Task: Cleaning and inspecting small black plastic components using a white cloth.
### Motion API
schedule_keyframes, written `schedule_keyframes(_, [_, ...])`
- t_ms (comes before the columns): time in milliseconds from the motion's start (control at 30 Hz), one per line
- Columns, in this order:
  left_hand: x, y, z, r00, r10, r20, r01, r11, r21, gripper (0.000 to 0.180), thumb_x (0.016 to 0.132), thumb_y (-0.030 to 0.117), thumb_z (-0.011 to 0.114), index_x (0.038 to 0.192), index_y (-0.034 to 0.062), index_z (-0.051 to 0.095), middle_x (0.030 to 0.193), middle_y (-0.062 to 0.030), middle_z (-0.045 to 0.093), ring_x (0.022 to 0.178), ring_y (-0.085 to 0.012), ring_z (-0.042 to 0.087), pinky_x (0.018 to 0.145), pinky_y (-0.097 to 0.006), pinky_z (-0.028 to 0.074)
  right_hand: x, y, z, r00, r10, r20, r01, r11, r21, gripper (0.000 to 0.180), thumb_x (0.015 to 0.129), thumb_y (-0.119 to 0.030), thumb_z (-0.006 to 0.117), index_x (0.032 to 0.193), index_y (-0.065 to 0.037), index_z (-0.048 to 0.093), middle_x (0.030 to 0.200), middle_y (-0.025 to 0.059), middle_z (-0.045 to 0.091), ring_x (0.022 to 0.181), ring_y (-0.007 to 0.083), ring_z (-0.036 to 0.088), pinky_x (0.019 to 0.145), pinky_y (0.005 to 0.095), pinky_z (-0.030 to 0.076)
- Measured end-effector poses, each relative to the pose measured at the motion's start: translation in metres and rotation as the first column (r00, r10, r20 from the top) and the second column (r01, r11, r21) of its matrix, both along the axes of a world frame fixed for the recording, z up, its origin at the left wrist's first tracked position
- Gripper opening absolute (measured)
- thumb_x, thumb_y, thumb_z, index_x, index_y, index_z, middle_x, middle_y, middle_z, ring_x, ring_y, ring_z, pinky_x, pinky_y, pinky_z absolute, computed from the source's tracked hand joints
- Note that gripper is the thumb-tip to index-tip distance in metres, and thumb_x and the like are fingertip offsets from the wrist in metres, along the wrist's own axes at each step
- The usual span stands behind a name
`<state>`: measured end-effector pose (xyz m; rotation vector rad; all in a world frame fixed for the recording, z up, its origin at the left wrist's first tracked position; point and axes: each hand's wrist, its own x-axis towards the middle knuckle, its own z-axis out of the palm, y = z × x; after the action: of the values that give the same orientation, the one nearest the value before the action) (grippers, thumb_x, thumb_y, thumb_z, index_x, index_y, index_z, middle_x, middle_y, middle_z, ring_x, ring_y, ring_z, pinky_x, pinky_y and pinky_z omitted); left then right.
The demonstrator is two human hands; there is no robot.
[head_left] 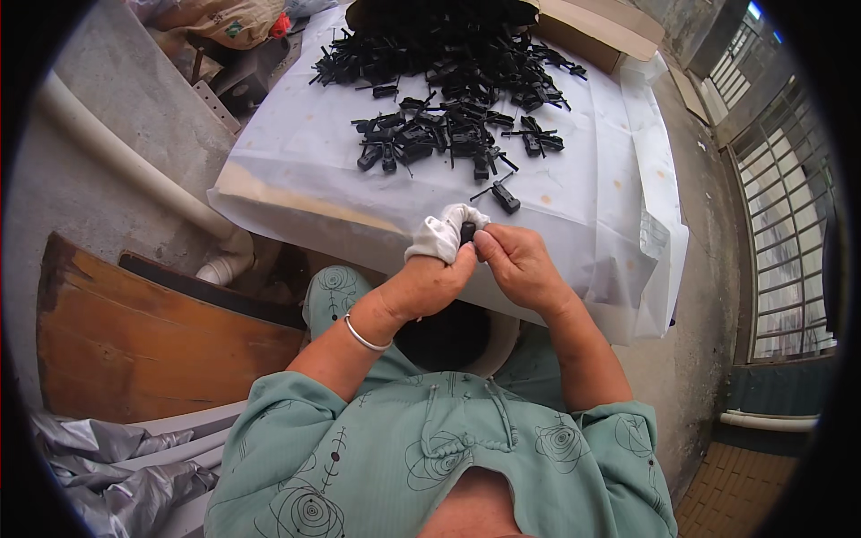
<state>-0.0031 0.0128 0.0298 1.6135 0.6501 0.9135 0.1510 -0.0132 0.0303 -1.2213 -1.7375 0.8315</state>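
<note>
- Concrete floor [691,269] lies around a low worktop [296,152] covered with a white sheet, and I sit at its near edge.
- My left hand [430,282] is wrapped around a white cloth [444,233]; its fingers [459,260] are curled tight, pinching the cloth against a small black plastic part [468,233].
- My right hand [520,264] meets it from the other side, fingers [491,244] narrowed onto the same black part, so both hands touch at the fingertips.
- That part sits between my two hands, just over the near edge of the worktop, mostly hidden by cloth and fingers.
- On my left wrist is a silver bangle [366,338].
- Just beyond my hands a single black part [504,197] lies alone on the sheet.
- Farther out is a loose cluster of black parts [439,139], and behind it a bigger heap [448,54] spilling from a cardboard box [592,31].
- To my left a white pipe [126,157] runs along the floor, with a wooden board [134,332] nearer me.
- To my right is a metal window grille [780,233].
</note>
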Motion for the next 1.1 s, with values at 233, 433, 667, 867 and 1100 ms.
schedule_keyframes(233, [-0.001, -0.005, -0.010, 0.956, 0.211, -0.201, -0.152, 0.949, 0.275, 0.026, 0.078, 0.003, 0.043, 0.104, -0.0023, 0.045, 0.085, -0.0154, 0.053, 0.081, -0.0248, 0.052, 0.076, -0.032, 0.043, -0.016, -0.001, -0.012, 0.997, -0.073, -0.020, 0.073, 0.997, -0.027, 0.023, 0.088, -0.016, 0.049, 0.072, 0.002, 0.051, 0.057, 0.0172, 0.048, 0.048, 0.0287, 0.042, 0.050, 0.0358, 0.038])
schedule_keyframes(433, [-0.018, 0.004, 0.001, 0.916, 0.199, -0.350, -0.021, 0.892, 0.451, 0.024, 0.081, 0.009, 0.051, 0.104, -0.0004, 0.052, 0.092, -0.0188, 0.058, 0.086, -0.0309, 0.055, 0.077, -0.034, 0.044, 0.016, 0.005, -0.014, 0.994, -0.064, 0.087, 0.075, 0.988, -0.137, 0.021, 0.087, -0.017, 0.054, 0.078, 0.001, 0.056, 0.062, 0.0098, 0.052, 0.056, 0.0136, 0.048, 0.054, 0.0273, 0.041])
schedule_keyframes(667, [-0.017, 0.019, -0.005, 0.941, 0.225, -0.251, -0.152, 0.948, 0.280, 0.022, 0.089, 0.012, 0.046, 0.106, 0.0002, 0.055, 0.091, -0.0127, 0.062, 0.067, -0.0202, 0.057, 0.064, -0.028, 0.046, 0.032, 0.027, -0.021, 0.757, -0.418, 0.502, 0.325, 0.908, 0.265, 0.022, 0.079, -0.014, 0.061, 0.097, -0.003, 0.056, 0.070, 0.0125, 0.058, 0.056, 0.0280, 0.053, 0.056, 0.0355, 0.045])
schedule_keyframes(867, [-0.013, 0.020, -0.008, 0.970, 0.058, 0.237, 0.135, 0.682, -0.719, 0.021, 0.093, 0.018, 0.041, 0.100, 0.0032, 0.055, 0.076, -0.0071, 0.061, 0.042, -0.0052, 0.042, 0.038, -0.020, 0.033, 0.014, 0.002, 0.003, 0.951, -0.174, 0.255, 0.079, 0.936, 0.344, 0.032, 0.072, 0.001, 0.061, 0.103, -0.005, 0.057, 0.066, 0.0087, 0.054, 0.052, 0.0227, 0.051, 0.049, 0.0315, 0.042])
schedule_keyframes(1100, [0.001, 0.008, -0.009, 0.945, 0.014, 0.327, 0.158, 0.854, -0.496, 0.017, 0.089, 0.010, 0.050, 0.105, 0.0038, 0.052, 0.078, -0.0018, 0.058, 0.057, -0.0060, 0.050, 0.047, -0.020, 0.040, -0.002, -0.007, 0.018, 0.991, -0.081, 0.102, 0.048, 0.955, 0.294, 0.020, 0.072, -0.002, 0.065, 0.090, -0.001, 0.057, 0.062, 0.0025, 0.048, 0.049, 0.0095, 0.039, 0.046, 0.0234, 0.034])
